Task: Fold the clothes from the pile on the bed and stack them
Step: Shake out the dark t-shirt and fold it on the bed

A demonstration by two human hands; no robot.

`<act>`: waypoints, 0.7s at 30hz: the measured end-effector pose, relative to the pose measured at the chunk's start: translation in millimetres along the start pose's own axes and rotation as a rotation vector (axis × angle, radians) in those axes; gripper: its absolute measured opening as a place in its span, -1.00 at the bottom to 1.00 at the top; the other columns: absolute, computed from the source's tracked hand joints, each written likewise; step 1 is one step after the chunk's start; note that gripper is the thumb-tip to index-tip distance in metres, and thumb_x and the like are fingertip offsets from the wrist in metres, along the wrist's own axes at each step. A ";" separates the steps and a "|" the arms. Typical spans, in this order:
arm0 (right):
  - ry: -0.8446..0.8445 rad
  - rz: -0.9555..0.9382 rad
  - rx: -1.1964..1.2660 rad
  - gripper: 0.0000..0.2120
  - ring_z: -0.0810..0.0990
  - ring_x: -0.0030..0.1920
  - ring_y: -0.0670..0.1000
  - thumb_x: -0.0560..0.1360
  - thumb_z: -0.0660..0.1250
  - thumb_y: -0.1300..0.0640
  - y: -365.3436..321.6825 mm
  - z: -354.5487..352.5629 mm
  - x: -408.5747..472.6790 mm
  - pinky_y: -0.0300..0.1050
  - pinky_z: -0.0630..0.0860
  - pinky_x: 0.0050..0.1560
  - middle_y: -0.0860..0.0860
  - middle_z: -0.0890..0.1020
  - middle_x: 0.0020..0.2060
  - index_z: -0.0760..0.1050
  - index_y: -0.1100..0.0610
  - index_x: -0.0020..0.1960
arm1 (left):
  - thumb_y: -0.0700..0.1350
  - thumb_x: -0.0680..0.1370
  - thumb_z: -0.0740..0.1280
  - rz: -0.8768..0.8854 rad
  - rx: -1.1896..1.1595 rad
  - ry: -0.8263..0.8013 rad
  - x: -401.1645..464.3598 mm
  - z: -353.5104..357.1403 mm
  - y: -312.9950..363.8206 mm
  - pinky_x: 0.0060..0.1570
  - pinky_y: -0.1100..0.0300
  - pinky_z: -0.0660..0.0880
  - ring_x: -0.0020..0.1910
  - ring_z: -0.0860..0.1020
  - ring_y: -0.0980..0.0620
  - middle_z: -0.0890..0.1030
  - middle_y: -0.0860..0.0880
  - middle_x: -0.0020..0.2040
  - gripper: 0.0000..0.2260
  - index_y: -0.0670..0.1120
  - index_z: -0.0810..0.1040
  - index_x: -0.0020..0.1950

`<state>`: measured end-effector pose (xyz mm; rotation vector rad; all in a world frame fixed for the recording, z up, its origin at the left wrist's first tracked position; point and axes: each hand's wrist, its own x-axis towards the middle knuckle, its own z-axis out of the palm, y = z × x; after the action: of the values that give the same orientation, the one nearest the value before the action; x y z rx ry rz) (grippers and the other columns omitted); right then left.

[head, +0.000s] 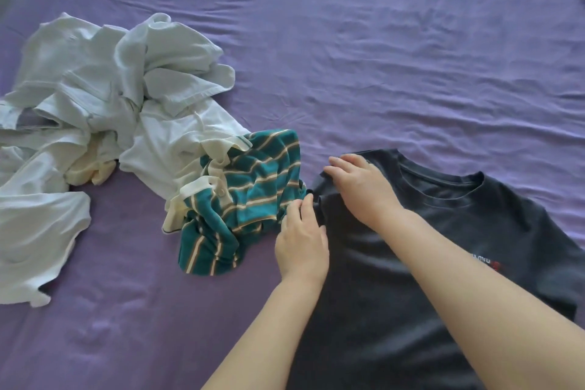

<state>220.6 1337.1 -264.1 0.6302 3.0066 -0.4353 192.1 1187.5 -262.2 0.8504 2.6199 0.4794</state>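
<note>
- Dark shirt [443, 247] spread flat near bed [411, 57] front edge, ready for folding.
- Left hand [300, 247] pinching its sleeve; right hand [364, 190] flat, pressing shoulder down.
- Pile [110, 120] waiting by left edge.

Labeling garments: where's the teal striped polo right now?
Head view, lower centre: the teal striped polo lies crumpled on the purple sheet, between the white clothes pile and the dark T-shirt, touching both.

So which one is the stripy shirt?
Find the purple bed, then the heap of pale clothes on its left side. The stripy shirt lies at the heap's near right edge: the only teal one, with cream stripes and collar.
</note>
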 end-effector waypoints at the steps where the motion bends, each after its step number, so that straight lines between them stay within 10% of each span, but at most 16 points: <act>1: -0.076 -0.023 -0.050 -0.52 0.13 0.47 0.06 0.55 0.18 0.27 3.5 0.1 11.1 0.04 0.26 0.35 -0.02 0.27 0.46 0.25 0.03 0.44 | -0.05 0.57 0.27 0.001 0.000 -0.019 5.0 2.0 1.9 0.12 0.12 0.43 0.30 0.41 0.00 0.26 -0.01 0.44 -0.43 -0.03 0.11 0.52; 7: -0.061 -0.071 -0.240 -0.65 0.33 0.22 0.11 0.52 0.24 0.17 8.1 -0.3 44.6 -0.05 0.31 0.10 0.02 0.51 0.15 0.43 0.01 0.30 | 0.09 0.54 0.30 -0.051 0.093 -0.096 15.4 9.1 8.3 -0.13 0.09 0.46 0.04 0.57 -0.06 0.27 -0.01 0.37 -0.24 0.05 -0.14 0.55; 12: 0.135 0.155 0.221 -0.90 0.43 -0.02 0.05 0.53 0.28 0.11 14.0 -15.8 64.7 -0.11 0.32 -0.18 0.02 0.45 0.02 0.54 0.02 0.01 | 0.04 0.59 0.23 -0.114 0.184 -0.018 27.6 5.3 4.0 -0.11 0.09 0.47 0.10 0.56 -0.04 0.41 -0.01 0.31 -0.33 0.01 -0.11 0.55; 21: -0.158 0.078 0.282 -0.56 0.43 0.18 0.11 0.48 0.14 0.33 11.1 2.4 62.3 -0.03 0.39 0.16 0.02 0.51 0.20 0.42 -0.02 0.28 | 0.22 0.52 0.23 -0.103 0.189 -0.054 23.4 9.6 6.2 -0.13 0.11 0.46 0.07 0.57 -0.02 0.42 -0.02 0.30 -0.15 -0.03 -0.27 0.53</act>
<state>167.9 1370.3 -275.2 0.6907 2.7836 -0.8706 181.3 1208.5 -273.2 0.7677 2.6739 0.1806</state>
